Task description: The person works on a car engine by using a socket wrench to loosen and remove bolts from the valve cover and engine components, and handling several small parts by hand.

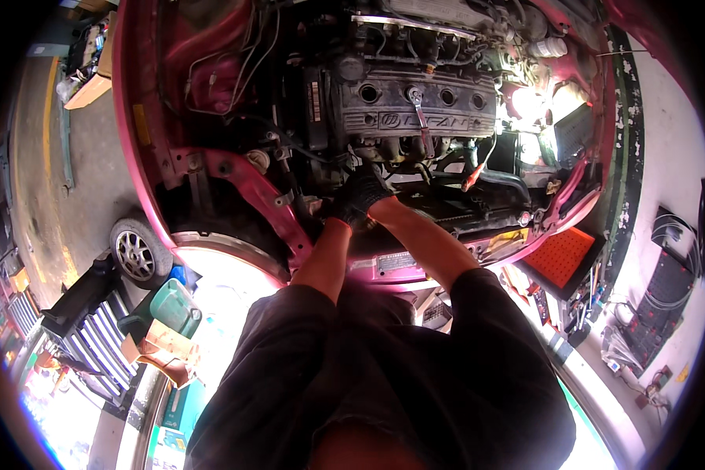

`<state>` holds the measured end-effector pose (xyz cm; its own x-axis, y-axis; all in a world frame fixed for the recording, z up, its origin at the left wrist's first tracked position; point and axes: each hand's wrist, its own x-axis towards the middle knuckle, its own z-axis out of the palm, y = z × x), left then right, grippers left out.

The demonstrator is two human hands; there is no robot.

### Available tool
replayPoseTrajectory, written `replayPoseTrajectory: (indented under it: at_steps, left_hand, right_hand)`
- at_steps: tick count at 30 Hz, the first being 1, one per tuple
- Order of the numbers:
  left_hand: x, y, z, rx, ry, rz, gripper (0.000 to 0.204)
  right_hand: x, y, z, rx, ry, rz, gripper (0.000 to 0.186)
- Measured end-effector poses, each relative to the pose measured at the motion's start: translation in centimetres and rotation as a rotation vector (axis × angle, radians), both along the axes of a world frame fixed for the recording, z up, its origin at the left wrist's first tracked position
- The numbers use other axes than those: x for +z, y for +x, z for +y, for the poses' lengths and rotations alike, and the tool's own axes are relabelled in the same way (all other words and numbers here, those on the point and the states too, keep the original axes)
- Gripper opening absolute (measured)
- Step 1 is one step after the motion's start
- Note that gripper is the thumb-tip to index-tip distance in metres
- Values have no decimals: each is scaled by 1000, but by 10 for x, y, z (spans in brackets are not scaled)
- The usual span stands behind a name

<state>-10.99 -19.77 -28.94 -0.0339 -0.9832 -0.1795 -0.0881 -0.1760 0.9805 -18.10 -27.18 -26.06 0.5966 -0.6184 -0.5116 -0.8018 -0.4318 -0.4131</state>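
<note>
I lean over the open engine bay of a red car [145, 117]. Both my forearms reach in, and my black-gloved hands meet low at the front of the engine, below the exhaust pipes. My left hand [343, 211] sits just beside and under my right hand [370, 188]; the gloves overlap, and what the fingers grip is hidden. Above them lies the grey valve cover [392, 98], with a metal ratchet wrench [420, 119] standing in one of its holes. An orange-handled tool [471, 178] hangs to the right of my hands.
A loose wheel [136, 254] lies on the floor at left, near a green canister [177, 305] and a dark tool cart [86, 329]. An orange tray [560, 254] sits by the car's right front corner. Dark cases and coiled cables [670, 286] lie at far right.
</note>
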Motion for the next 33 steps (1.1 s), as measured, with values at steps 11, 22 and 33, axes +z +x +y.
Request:
replayPoseTrajectory:
  at_steps: [11, 22, 33]
  left_hand:
    - [83, 25, -28, -531, 0, -430, 38]
    - [67, 8, -19, -236, -529, -406, 17]
    - [89, 21, -20, 168, 368, -138, 30]
  right_hand:
    - [45, 15, -4, 497, -247, 222, 24]
    - [24, 5, 3, 304, -142, 158, 28]
    - [116, 20, 2, 144, -32, 313, 27]
